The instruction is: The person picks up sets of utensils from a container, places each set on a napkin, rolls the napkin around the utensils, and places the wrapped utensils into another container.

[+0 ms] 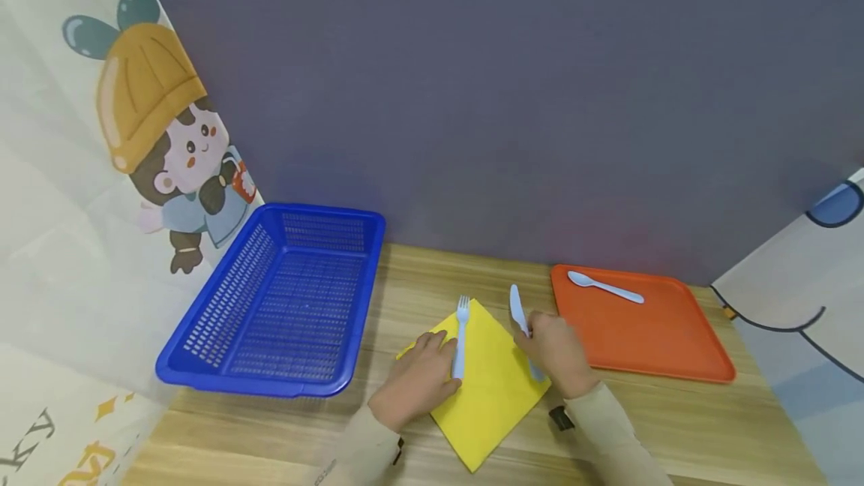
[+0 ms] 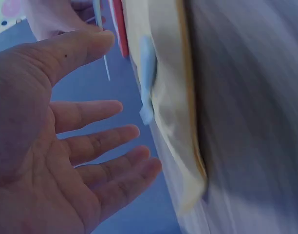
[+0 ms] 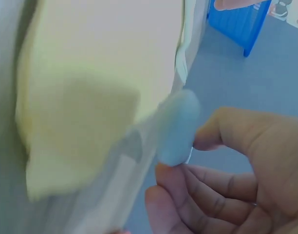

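Note:
A yellow folded napkin [image 1: 482, 392] lies turned cornerwise on the wooden table. The pale blue fork [image 1: 461, 343] rests on its left part, tines pointing away. My left hand [image 1: 421, 375] is beside the fork, and in the left wrist view its fingers [image 2: 98, 146] are spread, holding nothing. With thumb and fingers, my right hand [image 1: 556, 351] pinches a pale blue knife [image 1: 517, 307] over the napkin's right corner, blade pointing away. In the right wrist view the knife's rounded handle end [image 3: 179, 129] sticks out from the fingertips.
To the left stands a blue plastic basket [image 1: 270, 388] with perforated walls. An orange tray [image 1: 648, 351] at the right carries a pale blue spoon [image 1: 607, 288]. A dark grey panel [image 1: 472, 96] rises behind the table, with printed cloth [image 1: 61, 193] along the left side.

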Demonstrator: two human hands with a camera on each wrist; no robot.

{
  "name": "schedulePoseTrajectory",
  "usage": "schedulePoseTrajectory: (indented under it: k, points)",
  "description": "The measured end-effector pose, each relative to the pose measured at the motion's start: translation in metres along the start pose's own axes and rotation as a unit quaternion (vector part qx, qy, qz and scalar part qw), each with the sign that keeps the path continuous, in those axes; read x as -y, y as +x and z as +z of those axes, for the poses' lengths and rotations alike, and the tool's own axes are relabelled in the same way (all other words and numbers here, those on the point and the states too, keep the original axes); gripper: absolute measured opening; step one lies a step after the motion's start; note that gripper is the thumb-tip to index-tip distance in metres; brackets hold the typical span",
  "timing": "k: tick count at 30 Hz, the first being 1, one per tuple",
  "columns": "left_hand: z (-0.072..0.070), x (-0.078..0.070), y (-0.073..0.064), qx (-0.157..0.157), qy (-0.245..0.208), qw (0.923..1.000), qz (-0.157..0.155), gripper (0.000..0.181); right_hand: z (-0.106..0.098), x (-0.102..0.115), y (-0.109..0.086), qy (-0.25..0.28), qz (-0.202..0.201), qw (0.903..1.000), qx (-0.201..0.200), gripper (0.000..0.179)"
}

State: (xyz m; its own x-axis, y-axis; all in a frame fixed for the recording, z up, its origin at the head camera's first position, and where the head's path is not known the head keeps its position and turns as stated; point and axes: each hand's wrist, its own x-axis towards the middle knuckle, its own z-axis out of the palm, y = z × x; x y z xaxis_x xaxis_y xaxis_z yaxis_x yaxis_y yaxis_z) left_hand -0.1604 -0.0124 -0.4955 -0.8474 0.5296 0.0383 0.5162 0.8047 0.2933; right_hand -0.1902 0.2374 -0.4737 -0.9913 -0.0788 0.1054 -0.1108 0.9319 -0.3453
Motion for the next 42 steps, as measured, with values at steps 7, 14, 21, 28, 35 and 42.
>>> schedulePoseTrajectory:
  k: [7,14,21,28,35,42]
  points:
    - [-0.001,0.016,-0.015,0.000,-0.005,0.9998,-0.021,0.063,0.021,0.019,0.003,0.014,0.008,0.9995,0.028,0.022]
    - [0.000,0.023,-0.021,0.000,-0.002,0.9998,-0.021,0.058,0.038,0.039,0.008,0.000,0.009,0.9988,0.048,0.022]
    - [0.004,0.023,-0.023,-0.014,0.015,0.9998,-0.005,0.055,0.048,0.053,0.012,-0.032,-0.002,0.9993,0.021,0.026]
    - [0.004,0.022,-0.024,-0.019,0.025,0.9995,-0.001,0.056,0.052,0.057,0.014,-0.042,-0.011,0.9990,0.012,0.026]
    - [0.006,0.024,-0.022,-0.015,0.027,0.9995,-0.004,0.059,0.050,0.055,0.013,0.018,0.010,0.9991,0.036,0.022]
    - [0.006,0.024,-0.023,-0.012,0.018,0.9997,-0.007,0.058,0.048,0.055,0.009,0.031,-0.006,0.9989,0.035,0.023]
